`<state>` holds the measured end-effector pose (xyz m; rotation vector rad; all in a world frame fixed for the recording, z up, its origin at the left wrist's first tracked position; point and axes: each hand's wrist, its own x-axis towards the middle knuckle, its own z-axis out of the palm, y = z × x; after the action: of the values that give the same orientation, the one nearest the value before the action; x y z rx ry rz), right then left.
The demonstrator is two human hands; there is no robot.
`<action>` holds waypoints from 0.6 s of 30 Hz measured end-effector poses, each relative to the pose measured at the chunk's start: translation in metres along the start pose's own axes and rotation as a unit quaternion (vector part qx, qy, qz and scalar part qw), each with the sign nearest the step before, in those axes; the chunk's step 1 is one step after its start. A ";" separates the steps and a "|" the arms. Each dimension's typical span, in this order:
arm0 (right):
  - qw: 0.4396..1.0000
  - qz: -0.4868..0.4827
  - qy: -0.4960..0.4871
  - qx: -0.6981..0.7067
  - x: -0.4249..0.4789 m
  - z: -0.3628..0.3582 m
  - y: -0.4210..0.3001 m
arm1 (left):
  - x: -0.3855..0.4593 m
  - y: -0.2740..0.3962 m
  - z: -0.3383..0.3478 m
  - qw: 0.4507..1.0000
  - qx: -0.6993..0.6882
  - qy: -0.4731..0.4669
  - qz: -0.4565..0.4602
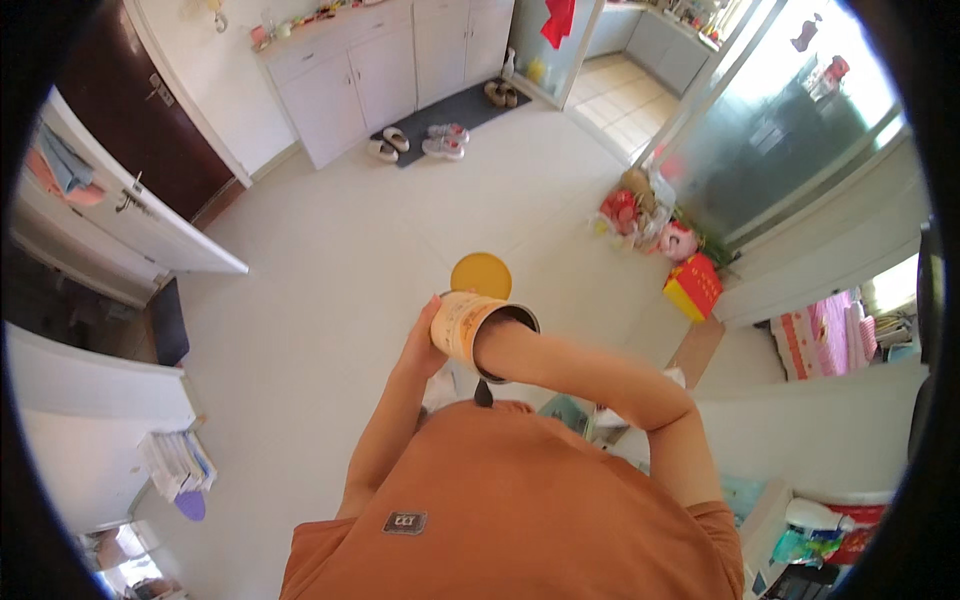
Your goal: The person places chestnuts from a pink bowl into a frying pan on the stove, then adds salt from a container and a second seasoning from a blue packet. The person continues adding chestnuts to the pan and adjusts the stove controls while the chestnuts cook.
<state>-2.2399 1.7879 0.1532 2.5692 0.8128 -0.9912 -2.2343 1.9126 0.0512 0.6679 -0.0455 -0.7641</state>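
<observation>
A cylindrical can (pixel 454 330) with a printed cream and orange wrapper is tilted in front of my chest, its mouth facing right. My left hand (pixel 426 346) grips it around the left end and side. My right hand (pixel 506 346) reaches in through the can's mouth up to about the wrist, so its fingers and whatever they touch are hidden. Just beyond the can shows a round yellow lid (pixel 481 274); whether it is held against the can or apart from it I cannot tell. The can's contents are out of sight.
Shoes (pixel 446 141) stand on a dark mat (pixel 420 124) before white cabinets (pixel 390 75). Bags (pixel 634 210) and a red-yellow box (pixel 694 287) sit on the floor at right. A white door (pixel 150 210) stands ajar at left. Stacked papers (pixel 178 463) lie lower left.
</observation>
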 end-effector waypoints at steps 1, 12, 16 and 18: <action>1.000 0.005 -0.026 0.009 0.008 -0.019 0.023 | 0.021 0.016 0.001 1.000 0.011 0.001 -0.005; 0.774 0.035 0.592 0.222 0.022 -0.060 0.186 | 0.219 0.122 -0.019 0.999 -0.019 -0.022 0.015; 0.745 0.068 0.644 0.159 0.045 -0.067 0.256 | 0.295 0.137 -0.013 0.999 -0.004 -0.033 0.021; 0.735 0.058 0.661 0.141 0.054 -0.071 0.301 | 0.338 0.144 -0.010 0.999 0.005 -0.042 0.019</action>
<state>-1.9920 1.5981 0.1819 3.2800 0.7034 1.0878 -1.8939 1.7737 0.0599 0.6419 -0.1376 -0.7562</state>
